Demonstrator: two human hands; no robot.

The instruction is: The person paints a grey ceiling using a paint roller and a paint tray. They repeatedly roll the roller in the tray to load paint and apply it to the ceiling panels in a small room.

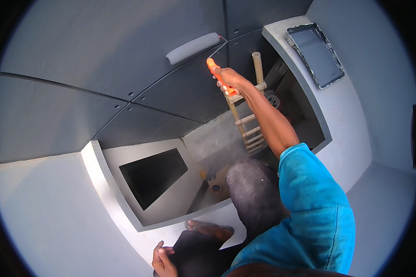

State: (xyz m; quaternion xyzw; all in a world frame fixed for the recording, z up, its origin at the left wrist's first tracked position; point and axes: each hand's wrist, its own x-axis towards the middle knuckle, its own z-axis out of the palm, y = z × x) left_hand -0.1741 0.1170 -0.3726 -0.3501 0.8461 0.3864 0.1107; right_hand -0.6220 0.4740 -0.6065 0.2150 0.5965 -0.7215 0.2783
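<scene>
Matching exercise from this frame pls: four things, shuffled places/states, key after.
Things
1. Right hand
2. Left hand
3. Paint tray
4. Ladder

Places/states
A. On the white ledge, upper right
B. Pale, with rungs, seen through the opening
C. Gripping the orange roller handle
D. Holding nothing visible, near the picture's lower edge

Pairs: 1-C, 2-D, 3-A, 4-B
</scene>
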